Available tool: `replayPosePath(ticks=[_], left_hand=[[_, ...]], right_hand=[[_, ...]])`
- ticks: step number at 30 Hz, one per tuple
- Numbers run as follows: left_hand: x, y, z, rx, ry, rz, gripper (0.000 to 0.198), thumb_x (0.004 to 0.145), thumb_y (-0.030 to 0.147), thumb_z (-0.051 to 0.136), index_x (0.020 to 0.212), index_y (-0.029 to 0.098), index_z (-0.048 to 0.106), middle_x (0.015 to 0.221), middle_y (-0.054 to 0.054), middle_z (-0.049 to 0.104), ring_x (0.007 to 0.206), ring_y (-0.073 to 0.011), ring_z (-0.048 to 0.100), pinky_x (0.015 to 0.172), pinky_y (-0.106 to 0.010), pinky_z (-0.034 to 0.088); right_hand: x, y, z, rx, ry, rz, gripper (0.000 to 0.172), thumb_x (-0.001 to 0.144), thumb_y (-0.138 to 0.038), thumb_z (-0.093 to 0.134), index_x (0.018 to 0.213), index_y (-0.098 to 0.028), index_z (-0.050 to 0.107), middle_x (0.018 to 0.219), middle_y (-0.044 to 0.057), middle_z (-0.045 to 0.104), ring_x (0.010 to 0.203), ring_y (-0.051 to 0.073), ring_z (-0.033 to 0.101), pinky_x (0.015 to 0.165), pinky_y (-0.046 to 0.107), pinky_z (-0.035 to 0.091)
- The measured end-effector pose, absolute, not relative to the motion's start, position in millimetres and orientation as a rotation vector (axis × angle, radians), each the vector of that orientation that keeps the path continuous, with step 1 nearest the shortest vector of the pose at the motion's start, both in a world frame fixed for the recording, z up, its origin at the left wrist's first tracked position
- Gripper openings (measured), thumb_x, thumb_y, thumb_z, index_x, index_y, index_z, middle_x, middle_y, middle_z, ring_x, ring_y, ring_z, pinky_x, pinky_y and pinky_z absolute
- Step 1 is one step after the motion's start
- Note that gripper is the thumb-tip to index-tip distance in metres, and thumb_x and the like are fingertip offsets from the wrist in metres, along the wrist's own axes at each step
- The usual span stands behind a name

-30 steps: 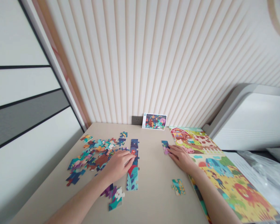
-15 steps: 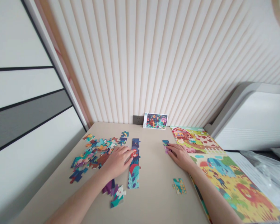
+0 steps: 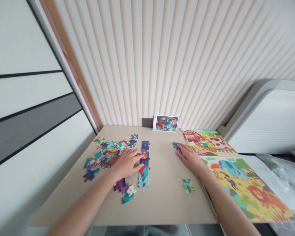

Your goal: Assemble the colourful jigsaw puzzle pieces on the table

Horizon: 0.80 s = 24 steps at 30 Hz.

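Rests the left hand (image 3: 128,161) palm down at the right edge of a heap of loose puzzle pieces (image 3: 105,153), with thumb and fingers apart and fingertips on the joined puzzle strip (image 3: 144,178). Well to the right, touches a blue-and-purple piece (image 3: 175,146) with the right hand (image 3: 189,157), palm down on the beige table (image 3: 162,200); cannot tell whether pinching or only covering it. Has 1 teal-and-yellow piece (image 3: 188,186) lying nearer the body, below the right hand. Faces a picture card (image 3: 165,123) propped against the ribbed wall (image 3: 142,59), with 2 colourful picture boards (image 3: 248,183) at right.
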State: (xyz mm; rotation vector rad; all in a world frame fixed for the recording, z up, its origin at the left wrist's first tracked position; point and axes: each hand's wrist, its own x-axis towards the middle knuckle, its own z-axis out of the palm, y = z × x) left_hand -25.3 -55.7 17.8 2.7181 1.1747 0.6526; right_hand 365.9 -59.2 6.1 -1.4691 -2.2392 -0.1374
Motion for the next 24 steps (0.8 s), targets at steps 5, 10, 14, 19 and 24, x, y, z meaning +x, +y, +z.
replayPosePath(ticks=[5,10,14,19,24], left_hand=[[-31.4,-68.4,45.0,2.822,1.173,0.598,0.033,0.096,0.033,0.059,0.128,0.027,0.067,0.126,-0.009,0.066,0.122,-0.0269,0.058,0.112,-0.048,0.042],[-59.5,-115.6,57.1,2.804,1.253,0.606,0.031,0.099,0.03,0.054,0.126,0.026,0.067,0.122,-0.007,0.069,0.116,-0.0254,0.061,0.11,-0.045,0.044],[-97.1,-158.7,40.8,2.633,1.4,0.68,0.037,0.098,0.031,0.055,0.134,0.028,0.062,0.128,-0.007,0.066,0.12,-0.024,0.061,0.108,-0.039,0.048],[-119.6,-183.4,13.4,2.536,1.522,0.753,0.041,0.096,0.032,0.057,0.137,0.028,0.058,0.137,-0.008,0.061,0.128,-0.0254,0.056,0.109,-0.041,0.048],[-114.5,-182.5,0.4,2.552,1.571,0.722,0.038,0.096,0.034,0.058,0.133,0.03,0.061,0.138,-0.007,0.06,0.129,-0.0267,0.055,0.11,-0.044,0.047]], right_hand=[[368.9,-70.4,34.1,-1.507,-2.178,-0.228,0.036,0.103,-0.035,0.043,0.128,-0.027,0.067,0.142,0.01,0.059,0.13,0.031,0.055,0.11,0.054,0.042],[380.8,-128.4,46.9,-1.489,-2.204,-0.155,0.036,0.101,-0.042,0.047,0.13,-0.032,0.065,0.15,0.007,0.052,0.133,0.032,0.053,0.109,0.053,0.045],[388.7,-188.8,15.4,-1.476,-2.126,-0.221,0.036,0.097,-0.043,0.052,0.129,-0.035,0.065,0.147,0.006,0.055,0.129,0.034,0.057,0.105,0.054,0.048],[383.5,-220.4,-25.1,-1.443,-2.131,-0.295,0.032,0.094,-0.039,0.056,0.123,-0.031,0.068,0.142,0.007,0.06,0.123,0.034,0.06,0.1,0.051,0.049],[379.4,-218.6,-33.3,-1.491,-2.082,-0.31,0.034,0.098,-0.041,0.052,0.125,-0.027,0.066,0.138,0.008,0.063,0.122,0.031,0.06,0.101,0.049,0.047]])
